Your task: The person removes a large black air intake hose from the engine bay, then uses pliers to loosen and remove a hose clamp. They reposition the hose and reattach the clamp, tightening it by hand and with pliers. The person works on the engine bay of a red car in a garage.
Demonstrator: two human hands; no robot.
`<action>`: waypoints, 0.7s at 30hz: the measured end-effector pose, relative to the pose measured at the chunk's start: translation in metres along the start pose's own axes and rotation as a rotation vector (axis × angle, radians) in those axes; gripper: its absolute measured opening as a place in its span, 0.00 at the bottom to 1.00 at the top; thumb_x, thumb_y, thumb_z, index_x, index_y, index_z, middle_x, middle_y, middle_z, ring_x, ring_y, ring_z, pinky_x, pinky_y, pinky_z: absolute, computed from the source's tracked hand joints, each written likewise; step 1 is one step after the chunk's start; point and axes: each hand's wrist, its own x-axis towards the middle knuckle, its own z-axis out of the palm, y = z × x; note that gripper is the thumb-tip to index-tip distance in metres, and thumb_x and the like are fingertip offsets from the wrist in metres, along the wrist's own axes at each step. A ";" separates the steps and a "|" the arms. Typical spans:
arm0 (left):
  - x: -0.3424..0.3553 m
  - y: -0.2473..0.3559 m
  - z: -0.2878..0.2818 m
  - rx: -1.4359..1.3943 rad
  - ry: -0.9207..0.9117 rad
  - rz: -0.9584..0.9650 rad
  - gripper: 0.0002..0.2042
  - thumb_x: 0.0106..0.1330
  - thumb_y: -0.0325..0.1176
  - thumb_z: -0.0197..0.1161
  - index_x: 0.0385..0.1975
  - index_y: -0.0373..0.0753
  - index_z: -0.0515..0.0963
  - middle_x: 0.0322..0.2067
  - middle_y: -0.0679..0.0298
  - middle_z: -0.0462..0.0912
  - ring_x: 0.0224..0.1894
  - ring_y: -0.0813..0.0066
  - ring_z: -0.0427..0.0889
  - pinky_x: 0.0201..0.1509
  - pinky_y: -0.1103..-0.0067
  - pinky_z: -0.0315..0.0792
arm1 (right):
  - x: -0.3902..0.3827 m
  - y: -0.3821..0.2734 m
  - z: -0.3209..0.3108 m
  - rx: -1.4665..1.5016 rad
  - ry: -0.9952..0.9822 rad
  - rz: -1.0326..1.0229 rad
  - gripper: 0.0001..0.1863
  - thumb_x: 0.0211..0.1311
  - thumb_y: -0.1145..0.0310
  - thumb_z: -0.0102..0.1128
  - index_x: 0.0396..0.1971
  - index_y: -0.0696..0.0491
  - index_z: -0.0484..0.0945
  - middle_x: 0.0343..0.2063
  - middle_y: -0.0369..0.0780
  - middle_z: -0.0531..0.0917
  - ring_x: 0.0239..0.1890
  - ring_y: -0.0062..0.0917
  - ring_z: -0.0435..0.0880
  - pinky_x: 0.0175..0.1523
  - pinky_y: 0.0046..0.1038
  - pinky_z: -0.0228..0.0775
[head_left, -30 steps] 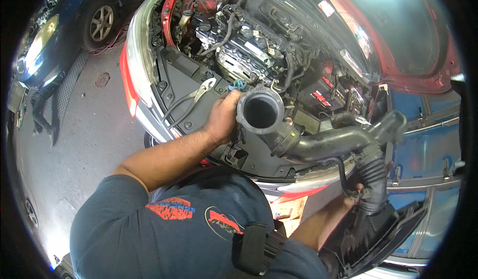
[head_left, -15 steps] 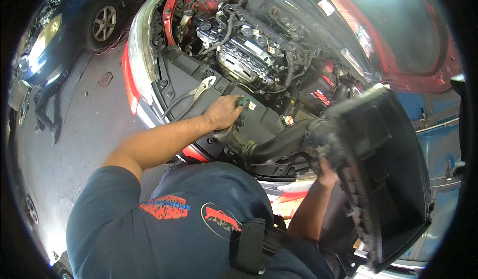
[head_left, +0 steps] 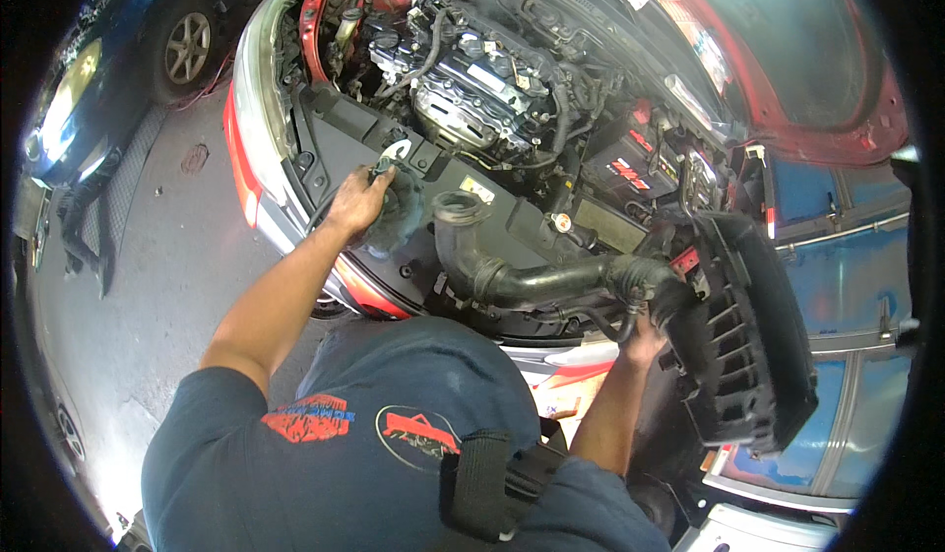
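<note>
My left hand (head_left: 359,197) is closed on a bluish-grey rag (head_left: 402,219), held over the black plastic panel at the front of the engine bay. Just beyond those fingers lie pliers (head_left: 396,148), partly hidden. Closed around a black air intake hose (head_left: 551,284), my right hand (head_left: 642,340) grips it near its right end; the fingers are partly hidden. That end joins a black ribbed air filter housing cover (head_left: 753,340), held tilted up at the right. The hose's open round end (head_left: 461,204) points up, to the right of the rag.
The engine (head_left: 477,89) lies exposed behind the panel. A battery (head_left: 630,163) with red markings sits to its right, near a yellowish cap (head_left: 561,222). The raised red hood (head_left: 827,69) is at upper right. Another dark car (head_left: 118,50) stands at far left.
My left hand has moved left with the rag, away from the hose's open end. The filter housing cover has turned and lowered, its ribbed side showing more.
</note>
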 end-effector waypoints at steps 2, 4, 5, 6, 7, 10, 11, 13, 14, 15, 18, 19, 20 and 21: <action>-0.010 -0.001 -0.002 -0.023 0.076 0.232 0.28 0.70 0.53 0.54 0.60 0.36 0.74 0.55 0.38 0.76 0.63 0.42 0.72 0.68 0.60 0.65 | -0.010 0.005 -0.004 0.175 0.295 0.411 0.33 0.57 0.76 0.70 0.63 0.57 0.69 0.58 0.44 0.76 0.59 0.35 0.75 0.65 0.42 0.68; -0.020 -0.001 0.008 0.037 0.049 0.411 0.27 0.70 0.51 0.56 0.61 0.38 0.73 0.56 0.40 0.75 0.64 0.42 0.69 0.70 0.60 0.62 | -0.012 0.009 -0.014 0.241 0.373 0.359 0.32 0.57 0.79 0.69 0.62 0.58 0.69 0.57 0.43 0.77 0.56 0.35 0.79 0.61 0.40 0.73; -0.025 -0.001 0.018 0.103 -0.037 0.450 0.26 0.70 0.49 0.57 0.62 0.38 0.73 0.57 0.40 0.75 0.65 0.42 0.69 0.71 0.59 0.62 | -0.013 0.010 -0.021 0.325 0.419 0.405 0.32 0.57 0.79 0.69 0.62 0.56 0.70 0.57 0.43 0.77 0.56 0.36 0.79 0.61 0.41 0.75; -0.031 -0.002 0.027 0.170 -0.111 0.479 0.26 0.69 0.48 0.58 0.62 0.39 0.72 0.58 0.41 0.74 0.66 0.43 0.68 0.71 0.59 0.61 | -0.014 0.010 -0.028 0.380 0.505 0.474 0.31 0.57 0.79 0.68 0.62 0.55 0.70 0.58 0.43 0.77 0.56 0.37 0.79 0.60 0.41 0.76; -0.040 -0.004 0.038 0.331 -0.153 0.530 0.27 0.69 0.49 0.58 0.62 0.37 0.71 0.59 0.42 0.73 0.67 0.45 0.67 0.72 0.60 0.60 | -0.014 0.011 -0.034 0.377 0.569 0.479 0.31 0.58 0.78 0.69 0.62 0.52 0.70 0.58 0.43 0.77 0.56 0.38 0.80 0.59 0.42 0.77; -0.054 -0.007 0.057 0.360 -0.210 0.629 0.26 0.71 0.45 0.58 0.63 0.35 0.71 0.65 0.47 0.70 0.70 0.50 0.65 0.75 0.61 0.56 | -0.016 0.009 -0.053 0.369 0.602 0.553 0.33 0.57 0.72 0.72 0.63 0.45 0.69 0.58 0.41 0.78 0.58 0.36 0.78 0.56 0.47 0.77; -0.055 -0.006 0.058 0.147 -0.256 0.611 0.26 0.71 0.45 0.58 0.63 0.35 0.71 0.64 0.47 0.71 0.69 0.50 0.66 0.75 0.62 0.56 | -0.017 0.009 -0.058 0.351 0.649 0.584 0.33 0.58 0.70 0.71 0.64 0.44 0.68 0.59 0.41 0.77 0.59 0.36 0.78 0.56 0.48 0.77; -0.050 0.003 0.052 -0.227 -0.284 0.524 0.23 0.73 0.41 0.58 0.63 0.35 0.72 0.62 0.50 0.75 0.68 0.56 0.68 0.72 0.66 0.59 | -0.018 0.009 -0.065 0.398 0.681 0.650 0.31 0.62 0.65 0.68 0.65 0.41 0.67 0.59 0.40 0.78 0.59 0.33 0.78 0.57 0.51 0.75; -0.047 0.012 0.049 -0.352 -0.280 0.468 0.23 0.73 0.41 0.57 0.62 0.35 0.72 0.61 0.52 0.76 0.68 0.58 0.69 0.72 0.67 0.59 | -0.019 0.009 -0.066 0.423 0.657 0.665 0.31 0.65 0.65 0.65 0.66 0.41 0.65 0.58 0.40 0.79 0.61 0.34 0.77 0.60 0.53 0.72; -0.043 0.020 0.044 -0.477 -0.257 0.411 0.22 0.73 0.41 0.56 0.62 0.34 0.73 0.61 0.53 0.76 0.67 0.60 0.69 0.72 0.67 0.59 | -0.021 0.010 -0.063 0.481 0.628 0.713 0.29 0.67 0.65 0.63 0.67 0.42 0.66 0.58 0.40 0.80 0.61 0.34 0.77 0.62 0.52 0.72; -0.033 0.049 0.024 -0.493 -0.300 0.428 0.30 0.72 0.50 0.57 0.66 0.34 0.68 0.63 0.50 0.73 0.67 0.60 0.69 0.72 0.70 0.59 | -0.027 0.015 -0.041 0.631 0.590 0.832 0.22 0.71 0.65 0.58 0.62 0.54 0.72 0.59 0.41 0.80 0.62 0.35 0.76 0.66 0.44 0.70; -0.032 0.058 0.022 -0.519 -0.345 0.439 0.33 0.71 0.52 0.57 0.68 0.33 0.66 0.64 0.48 0.71 0.68 0.59 0.69 0.72 0.70 0.59 | -0.028 0.018 -0.030 0.592 0.552 0.859 0.22 0.71 0.65 0.58 0.61 0.54 0.73 0.57 0.40 0.81 0.60 0.34 0.78 0.65 0.42 0.71; -0.032 0.066 0.020 -0.537 -0.365 0.469 0.37 0.70 0.54 0.58 0.69 0.32 0.63 0.65 0.46 0.70 0.68 0.57 0.68 0.73 0.70 0.58 | -0.029 0.020 -0.019 0.587 0.560 0.911 0.21 0.70 0.66 0.59 0.60 0.54 0.73 0.55 0.40 0.82 0.58 0.34 0.80 0.64 0.41 0.72; -0.034 0.073 0.019 -0.500 -0.366 0.307 0.45 0.65 0.58 0.62 0.71 0.27 0.57 0.68 0.42 0.64 0.70 0.55 0.64 0.74 0.69 0.56 | -0.029 0.022 -0.007 0.622 0.506 0.913 0.21 0.70 0.65 0.61 0.60 0.54 0.74 0.52 0.40 0.83 0.54 0.33 0.82 0.58 0.39 0.76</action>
